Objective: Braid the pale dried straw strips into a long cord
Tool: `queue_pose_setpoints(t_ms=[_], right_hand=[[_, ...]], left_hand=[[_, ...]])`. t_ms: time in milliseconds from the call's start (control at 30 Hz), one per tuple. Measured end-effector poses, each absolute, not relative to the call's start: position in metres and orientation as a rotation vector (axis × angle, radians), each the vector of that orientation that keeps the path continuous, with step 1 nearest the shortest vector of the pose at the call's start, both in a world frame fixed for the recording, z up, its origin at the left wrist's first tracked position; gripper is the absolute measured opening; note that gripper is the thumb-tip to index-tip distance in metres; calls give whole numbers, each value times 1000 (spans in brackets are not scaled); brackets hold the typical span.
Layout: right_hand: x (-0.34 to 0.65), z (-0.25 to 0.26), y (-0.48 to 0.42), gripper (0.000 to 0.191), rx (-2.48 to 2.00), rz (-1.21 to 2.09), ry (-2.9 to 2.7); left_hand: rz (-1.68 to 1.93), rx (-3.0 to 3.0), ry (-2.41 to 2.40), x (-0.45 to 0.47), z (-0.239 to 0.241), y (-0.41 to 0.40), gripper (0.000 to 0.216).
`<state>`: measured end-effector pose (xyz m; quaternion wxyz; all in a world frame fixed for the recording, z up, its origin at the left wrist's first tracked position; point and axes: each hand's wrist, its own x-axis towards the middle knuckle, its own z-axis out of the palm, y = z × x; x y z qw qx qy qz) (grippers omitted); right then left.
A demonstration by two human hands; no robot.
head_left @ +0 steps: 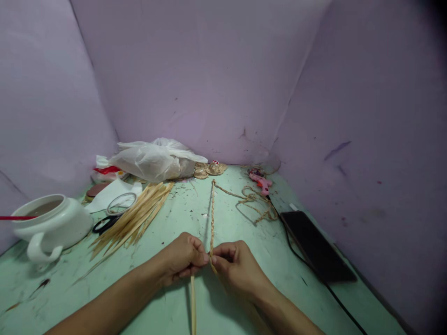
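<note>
A thin braid of dried straw-like strips point(212, 218) runs from the far middle of the table toward me. At its near end my left hand point(186, 256) and my right hand point(235, 267) meet, fingers pinched. A pale loose strip point(193, 302) hangs down out of my left hand. My right hand closes on the braid's end, its thumb against the strands. From the braid's far tip, more finished cord point(256, 200) trails right into a loose tangle. The exact grip between the fingertips is partly hidden.
Left of the hands lie a bundle of dried strips point(139, 214), black-handled scissors point(104, 225) and a white pot point(66, 221). A white plastic bag point(153, 160) sits at the back. On the right are a pink glue gun point(261, 183), a black cable point(295, 251) and a dark flat device point(317, 244).
</note>
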<state>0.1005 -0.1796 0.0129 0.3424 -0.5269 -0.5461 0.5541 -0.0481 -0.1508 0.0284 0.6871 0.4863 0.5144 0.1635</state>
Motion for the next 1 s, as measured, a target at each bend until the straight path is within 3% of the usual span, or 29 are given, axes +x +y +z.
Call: queue_pose_setpoints(t_ms=[200,433,833,1000], right_hand=[[100,13,-181,16,-1356,1416,-1421],[104,16,-179,23,-1324,1677,-1281],[109,11,-177,9,-1445,1455,-1485],[112,11,-180,16,-1557,1222,-1670]], left_hand=[[488,1176,1250,-41,28,-158,15],[507,1409,1219,-43,19,-156,8],[470,1024,1105,-39,29,-162,10],[489,1060,1114,-38,21,-164,12]])
